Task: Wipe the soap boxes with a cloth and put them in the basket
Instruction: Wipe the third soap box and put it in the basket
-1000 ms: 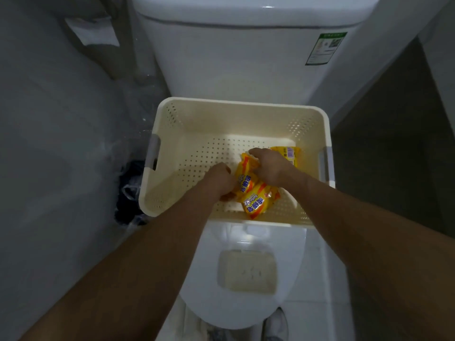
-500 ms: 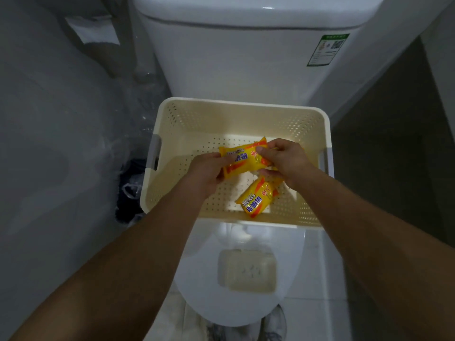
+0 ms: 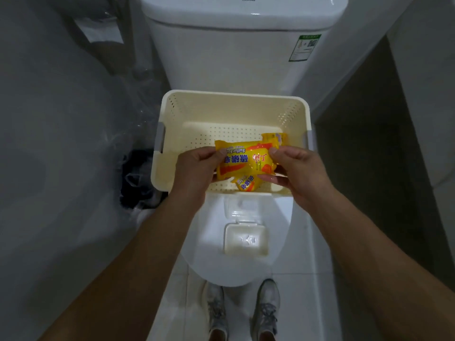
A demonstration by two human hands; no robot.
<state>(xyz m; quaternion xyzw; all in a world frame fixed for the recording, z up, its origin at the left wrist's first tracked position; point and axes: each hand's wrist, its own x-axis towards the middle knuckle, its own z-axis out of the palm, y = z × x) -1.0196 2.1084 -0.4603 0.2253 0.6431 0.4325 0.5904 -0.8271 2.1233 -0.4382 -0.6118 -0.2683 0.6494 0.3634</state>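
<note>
The toilet [image 3: 246, 57] filled the middle of the small room, its tank against the back wall and its closed lid [image 3: 209, 242] towards the person. A cream perforated basket [image 3: 172, 114] sat across the back of that lid, hard up against the tank. Dark bags [image 3: 138, 178] lay on the floor to the left of the bowl, behind a sheet of clear plastic. A small white lidded box [image 3: 245, 238] rested near the middle of the lid, just in front of the basket. The person's two pale shoes [image 3: 267, 299] stood on the white floor tiles at the lid's front edge.

Both hands were held over the basket's front half, pinching one yellow soap packet [image 3: 246, 161] between them. The left hand [image 3: 194, 168] gripped its left end, thumb on top and fingers curled beneath; the right hand [image 3: 298, 168] gripped the right end the same way. The packet was level, its printed face up. A second yellow packet [image 3: 245, 184] lay on the basket floor by the front wall, mostly hidden under the held one. A third [image 3: 274, 139] lay towards the basket's right side, just behind the right hand.
</note>
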